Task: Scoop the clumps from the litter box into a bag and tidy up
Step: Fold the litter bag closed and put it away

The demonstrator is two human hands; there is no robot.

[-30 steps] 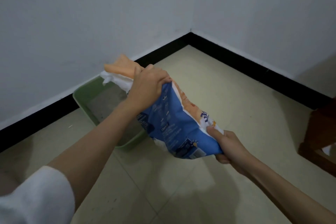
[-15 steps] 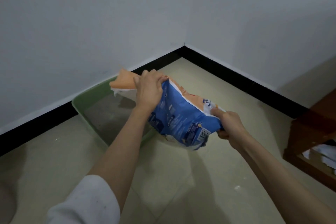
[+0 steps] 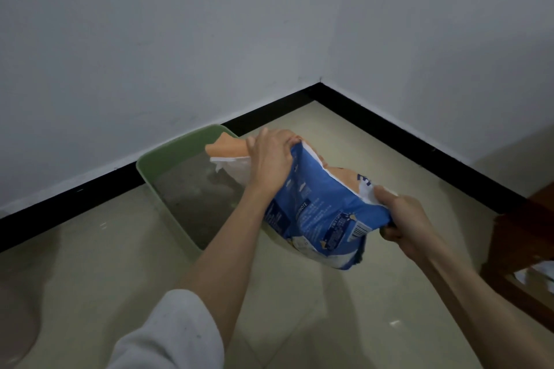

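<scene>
While tilted over the green litter box (image 3: 156, 165) at frame centre, a blue litter bag (image 3: 317, 213) is gripped by left hand (image 3: 271, 163) and right hand (image 3: 403, 223).

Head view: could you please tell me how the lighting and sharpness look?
Head view: dim, bluish light; soft shadows of the arms on the floor; print on the bag too blurred to read; litter in the box murky; baseboard lines bowed by the wide lens.
</scene>
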